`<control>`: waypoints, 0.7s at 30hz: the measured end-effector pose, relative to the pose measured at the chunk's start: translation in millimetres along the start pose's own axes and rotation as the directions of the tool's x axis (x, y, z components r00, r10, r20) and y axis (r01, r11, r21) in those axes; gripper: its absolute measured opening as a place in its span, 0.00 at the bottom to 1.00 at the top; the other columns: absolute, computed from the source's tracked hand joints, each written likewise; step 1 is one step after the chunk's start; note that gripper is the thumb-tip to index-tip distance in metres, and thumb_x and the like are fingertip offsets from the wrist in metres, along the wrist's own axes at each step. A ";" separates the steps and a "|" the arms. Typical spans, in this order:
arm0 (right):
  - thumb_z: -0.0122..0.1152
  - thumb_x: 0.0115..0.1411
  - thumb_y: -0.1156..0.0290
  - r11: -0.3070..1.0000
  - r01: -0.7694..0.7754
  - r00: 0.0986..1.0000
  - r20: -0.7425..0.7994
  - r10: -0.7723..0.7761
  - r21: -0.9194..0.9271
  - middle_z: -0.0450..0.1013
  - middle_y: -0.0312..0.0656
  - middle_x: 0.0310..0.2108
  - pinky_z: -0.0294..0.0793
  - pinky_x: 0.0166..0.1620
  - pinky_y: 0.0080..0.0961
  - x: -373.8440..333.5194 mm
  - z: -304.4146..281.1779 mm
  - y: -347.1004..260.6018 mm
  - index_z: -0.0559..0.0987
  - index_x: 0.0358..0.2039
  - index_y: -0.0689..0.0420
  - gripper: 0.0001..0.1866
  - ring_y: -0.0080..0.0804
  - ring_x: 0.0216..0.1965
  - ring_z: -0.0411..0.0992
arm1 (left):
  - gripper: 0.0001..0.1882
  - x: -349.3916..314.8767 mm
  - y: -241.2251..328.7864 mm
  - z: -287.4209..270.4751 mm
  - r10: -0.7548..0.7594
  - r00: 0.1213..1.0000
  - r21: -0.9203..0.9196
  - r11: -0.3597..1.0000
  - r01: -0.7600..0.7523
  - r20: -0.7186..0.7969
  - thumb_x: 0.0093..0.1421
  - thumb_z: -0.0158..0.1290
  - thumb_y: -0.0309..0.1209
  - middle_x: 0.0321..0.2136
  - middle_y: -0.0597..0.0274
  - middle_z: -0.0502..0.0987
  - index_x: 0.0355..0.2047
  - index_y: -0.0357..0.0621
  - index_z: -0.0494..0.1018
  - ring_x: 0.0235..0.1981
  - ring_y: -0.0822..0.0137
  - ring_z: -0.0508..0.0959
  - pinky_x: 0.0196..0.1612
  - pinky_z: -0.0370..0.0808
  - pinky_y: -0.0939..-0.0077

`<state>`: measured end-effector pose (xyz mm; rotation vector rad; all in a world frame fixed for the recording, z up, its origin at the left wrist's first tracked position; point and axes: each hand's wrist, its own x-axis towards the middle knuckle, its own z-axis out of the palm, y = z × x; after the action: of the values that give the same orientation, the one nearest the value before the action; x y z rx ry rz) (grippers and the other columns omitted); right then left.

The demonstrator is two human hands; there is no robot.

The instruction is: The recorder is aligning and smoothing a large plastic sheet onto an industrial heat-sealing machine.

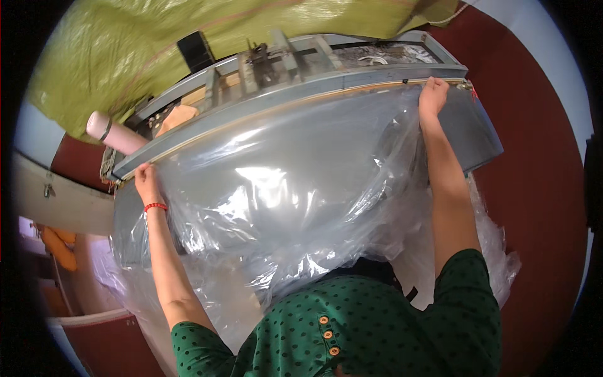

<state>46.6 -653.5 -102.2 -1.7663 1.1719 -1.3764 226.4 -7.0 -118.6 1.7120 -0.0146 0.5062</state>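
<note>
A wide sheet of transparent plastic film [270, 182] is stretched over a grey work surface, its far edge lying along the long metal bar [276, 100] of a bench machine. My left hand [147, 183], with a red bracelet at the wrist, pinches the film's left corner by the bar's left end. Over at the right end, my right hand [433, 98] has its fingers closed on the other corner. Both arms are stretched out. Toward my body the film falls in loose, shiny folds and hangs past the near edge.
Behind the bar is a metal frame [292, 60] with crosspieces. A pink bottle [116, 133] leans at its left end, near an orange-tan piece [177, 118]. A black phone-like slab [195, 51] rests against a yellow-green woven sheet [144, 38]. More film [493, 251] hangs at right.
</note>
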 end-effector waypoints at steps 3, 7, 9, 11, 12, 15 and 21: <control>0.54 0.51 0.68 0.880 0.470 0.881 0.031 -0.473 0.074 0.69 0.45 0.34 0.62 0.42 0.35 -47.9 -5.1 -51.4 0.69 0.35 0.60 0.12 0.42 0.41 0.65 | 0.02 -33.3 37.6 -23.9 0.097 0.989 -0.084 0.993 -0.088 0.114 0.53 0.46 0.23 0.22 0.71 0.66 0.28 0.42 0.65 0.23 0.80 0.64 0.28 0.62 0.88; 0.56 0.49 0.68 0.547 0.709 0.504 0.222 -0.835 0.445 0.67 0.45 0.38 0.61 0.44 0.33 -152.4 1.5 -128.3 0.70 0.36 0.59 0.14 0.44 0.42 0.63 | 0.03 -69.1 83.2 -59.5 0.280 0.960 -0.046 0.959 -0.281 -0.024 0.54 0.46 0.22 0.26 0.70 0.66 0.29 0.42 0.65 0.28 0.80 0.65 0.33 0.62 0.88; 0.57 0.49 0.69 0.317 0.835 0.168 0.341 -0.925 0.450 0.68 0.43 0.32 0.64 0.39 0.28 -193.1 -1.6 -147.0 0.71 0.32 0.59 0.10 0.37 0.36 0.67 | 0.03 -81.1 91.6 -70.5 0.327 0.937 -0.048 0.941 -0.334 -0.122 0.54 0.47 0.22 0.29 0.70 0.66 0.30 0.41 0.65 0.31 0.79 0.65 0.35 0.63 0.87; 0.57 0.49 0.69 0.610 0.489 0.140 0.634 -0.760 0.623 0.68 0.41 0.27 0.65 0.35 0.25 -211.6 -4.4 -149.3 0.72 0.29 0.60 0.09 0.32 0.32 0.67 | 0.05 -90.2 87.5 -78.5 0.466 0.868 0.269 0.870 -0.414 -0.171 0.52 0.51 0.25 0.29 0.66 0.68 0.29 0.40 0.66 0.31 0.74 0.67 0.35 0.64 0.83; 0.57 0.50 0.69 0.879 0.130 -0.049 0.888 -0.456 0.459 0.69 0.39 0.23 0.66 0.32 0.22 -214.5 -6.0 -144.1 0.73 0.26 0.60 0.07 0.26 0.28 0.67 | 0.06 -94.0 82.3 -83.0 0.586 0.804 0.563 0.701 -0.437 -0.105 0.51 0.52 0.26 0.29 0.64 0.69 0.28 0.40 0.67 0.30 0.71 0.68 0.35 0.64 0.80; 0.60 0.48 0.69 0.893 0.092 0.073 0.891 -0.448 0.441 0.67 0.32 0.17 0.65 0.27 0.17 -187.1 -15.8 -105.5 0.73 0.22 0.59 0.08 0.17 0.22 0.64 | 0.09 -106.5 60.9 -94.7 0.271 0.956 0.683 0.678 -0.271 0.110 0.50 0.53 0.31 0.32 0.55 0.71 0.26 0.37 0.69 0.36 0.59 0.70 0.38 0.66 0.70; 0.63 0.46 0.68 0.888 0.459 0.693 0.630 -0.350 -0.011 0.70 0.38 0.18 0.65 0.30 0.18 -27.8 -78.6 19.7 0.74 0.22 0.62 0.11 0.19 0.23 0.64 | 0.24 -149.8 51.3 -77.2 0.238 0.790 0.604 0.532 -0.593 0.566 0.49 0.53 0.34 0.48 0.49 0.64 0.46 0.40 0.65 0.52 0.50 0.60 0.53 0.58 0.62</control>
<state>-36.1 -632.3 -109.1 -2.4551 0.5550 -0.7896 51.7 14.5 -112.4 2.6810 -0.6538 0.5259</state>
